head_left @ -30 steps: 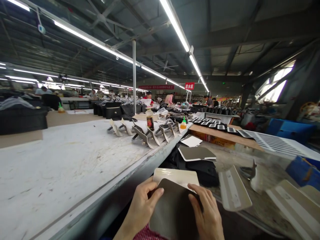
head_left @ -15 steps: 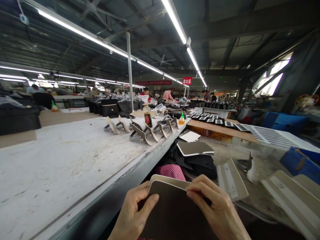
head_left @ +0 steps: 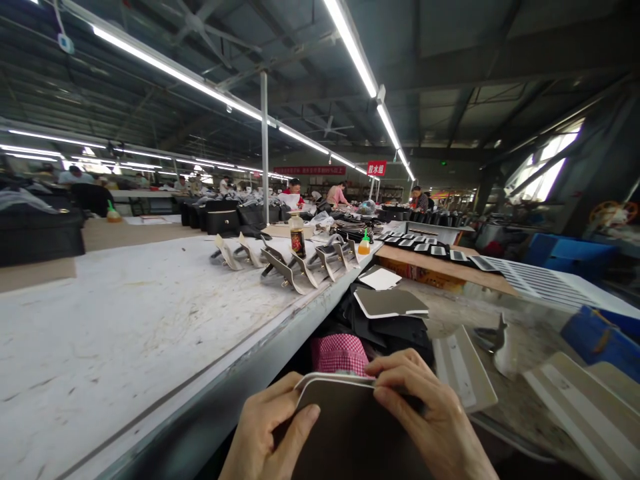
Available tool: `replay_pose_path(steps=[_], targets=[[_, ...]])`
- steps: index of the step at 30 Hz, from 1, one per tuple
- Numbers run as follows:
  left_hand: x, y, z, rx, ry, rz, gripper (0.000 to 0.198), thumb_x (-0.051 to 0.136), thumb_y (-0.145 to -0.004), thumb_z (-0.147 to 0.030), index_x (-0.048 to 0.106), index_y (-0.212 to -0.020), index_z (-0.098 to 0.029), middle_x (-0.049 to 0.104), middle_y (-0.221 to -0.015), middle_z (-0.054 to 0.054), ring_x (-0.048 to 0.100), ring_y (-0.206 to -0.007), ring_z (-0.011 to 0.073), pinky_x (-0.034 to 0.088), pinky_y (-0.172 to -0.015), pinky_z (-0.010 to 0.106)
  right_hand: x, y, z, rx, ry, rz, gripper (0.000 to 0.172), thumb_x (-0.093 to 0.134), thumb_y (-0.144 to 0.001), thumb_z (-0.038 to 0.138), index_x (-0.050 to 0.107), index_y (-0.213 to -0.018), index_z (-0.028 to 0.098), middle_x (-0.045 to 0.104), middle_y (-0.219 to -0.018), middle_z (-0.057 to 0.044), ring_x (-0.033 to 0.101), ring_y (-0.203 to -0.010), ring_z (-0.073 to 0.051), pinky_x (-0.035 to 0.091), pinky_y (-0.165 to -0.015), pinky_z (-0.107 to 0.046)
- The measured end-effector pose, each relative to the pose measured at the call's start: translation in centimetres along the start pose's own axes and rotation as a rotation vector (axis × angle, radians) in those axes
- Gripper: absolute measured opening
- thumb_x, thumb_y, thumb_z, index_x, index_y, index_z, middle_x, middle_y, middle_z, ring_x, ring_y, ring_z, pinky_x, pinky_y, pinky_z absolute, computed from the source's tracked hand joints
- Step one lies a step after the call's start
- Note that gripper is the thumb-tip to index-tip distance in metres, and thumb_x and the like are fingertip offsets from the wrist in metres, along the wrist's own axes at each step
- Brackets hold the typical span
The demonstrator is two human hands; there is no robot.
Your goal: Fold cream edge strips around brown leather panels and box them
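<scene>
Low in front of me is a dark panel (head_left: 345, 427) with a pale edge and rounded corner, its layers lying close together along the top. My left hand (head_left: 275, 427) grips it at the upper left corner, thumb flat on the dark face. At the upper right, my right hand (head_left: 425, 413) pinches the edge between thumb and fingers. The fingertips behind the panel are hidden. Just beyond it shows pink-and-white checked cloth (head_left: 340, 353). More dark panels with white edges (head_left: 390, 302) lie on black material past the cloth.
A white worktable (head_left: 125, 327) fills the left, with several curved flap pieces (head_left: 290, 267), a dark bottle (head_left: 297, 241) and a green-tipped glue bottle (head_left: 365, 243) at its far end. On the right lie beige panels (head_left: 465, 370) and a blue bin (head_left: 603, 340). People work farther back.
The panel's back layer, which stood apart at the top edge, now sits closer to the front one. Both hands keep their hold, and the camera view has shifted slightly.
</scene>
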State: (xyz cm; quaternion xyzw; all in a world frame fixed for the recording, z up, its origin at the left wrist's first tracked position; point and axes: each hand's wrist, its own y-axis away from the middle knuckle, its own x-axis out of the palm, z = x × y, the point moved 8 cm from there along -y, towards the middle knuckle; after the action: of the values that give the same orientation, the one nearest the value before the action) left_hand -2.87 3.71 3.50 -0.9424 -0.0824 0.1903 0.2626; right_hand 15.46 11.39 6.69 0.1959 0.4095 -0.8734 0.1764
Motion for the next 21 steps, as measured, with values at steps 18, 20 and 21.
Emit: replay_pose_path(steps=[18,20,21], targets=[[-1.8,-2.0,0.5,-0.122,0.077,-0.218,0.017,0.065,-0.093,-0.028,0.077,-0.084,-0.02,0.078,-0.109,0.008,0.073,-0.1,0.0221,0.057,-0.088,0.026,-0.4,1.2,-1.3,0.012,0.042,-0.114,0.013,0.068,-0.092,0.025,0.07,-0.079,0.024,0.074,-0.088,-0.001,0.073,-0.08,-0.015,0.054,-0.076,-0.016],[-1.9,-2.1,-0.1,-0.094,0.082,-0.277,0.019,0.066,-0.091,-0.024,0.074,-0.075,-0.019,0.079,-0.101,0.007,0.074,-0.091,0.0202,0.058,-0.081,0.025,-0.6,1.2,-1.1,-0.019,0.054,-0.107,0.012,0.07,-0.091,0.025,0.07,-0.079,0.024,0.075,-0.088,-0.002,0.074,-0.078,-0.017,0.056,-0.074,-0.017],[-2.0,-2.1,-0.4,-0.078,0.09,-0.296,0.019,0.066,-0.091,-0.022,0.072,-0.074,-0.019,0.079,-0.099,0.007,0.074,-0.088,0.0196,0.058,-0.078,0.025,-0.9,1.2,-1.0,-0.02,0.054,-0.119,0.012,0.071,-0.09,0.026,0.071,-0.078,0.024,0.075,-0.087,-0.002,0.074,-0.077,-0.017,0.056,-0.073,-0.018]])
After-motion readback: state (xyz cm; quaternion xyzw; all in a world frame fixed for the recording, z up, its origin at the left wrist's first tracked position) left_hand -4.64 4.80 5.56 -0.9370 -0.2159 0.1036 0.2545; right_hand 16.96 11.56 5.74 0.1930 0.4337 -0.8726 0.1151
